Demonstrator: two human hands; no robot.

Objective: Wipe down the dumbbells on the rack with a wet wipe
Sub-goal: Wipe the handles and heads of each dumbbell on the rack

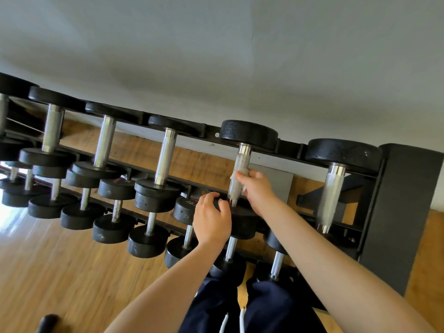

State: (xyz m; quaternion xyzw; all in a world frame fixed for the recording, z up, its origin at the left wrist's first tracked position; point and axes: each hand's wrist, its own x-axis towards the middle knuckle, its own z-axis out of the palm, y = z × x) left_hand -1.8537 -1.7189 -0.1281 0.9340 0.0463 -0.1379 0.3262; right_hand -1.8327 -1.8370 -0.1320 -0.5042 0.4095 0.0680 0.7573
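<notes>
Busy with the wiping step, on the second dumbbell from the right on the top row of the rack (pixel 403 212). Over on the left, five more top-row dumbbells with shiny bars, waiting for a wipe, by the look of it. Left hand (pixel 211 219) curled over the black near end (pixel 242 222) of the dumbbell in hand, gripping it to keep it from rolling. Just to the right, right hand (pixel 255 188) pinching a white wet wipe (pixel 236 177) against the silver bar (pixel 239 175), about halfway along. Bar shiny at both ends, rough and dotted in the middle, and a bit blurry, so no telling wet from dry. Probably next: slide the wipe up and down the bar, go all the way round, then rub the black round ends. Needs a firm squeeze and a steady hold. Farthest right, the last dumbbell (pixel 332 191), big and black at the ends, bar blurry too.
</notes>
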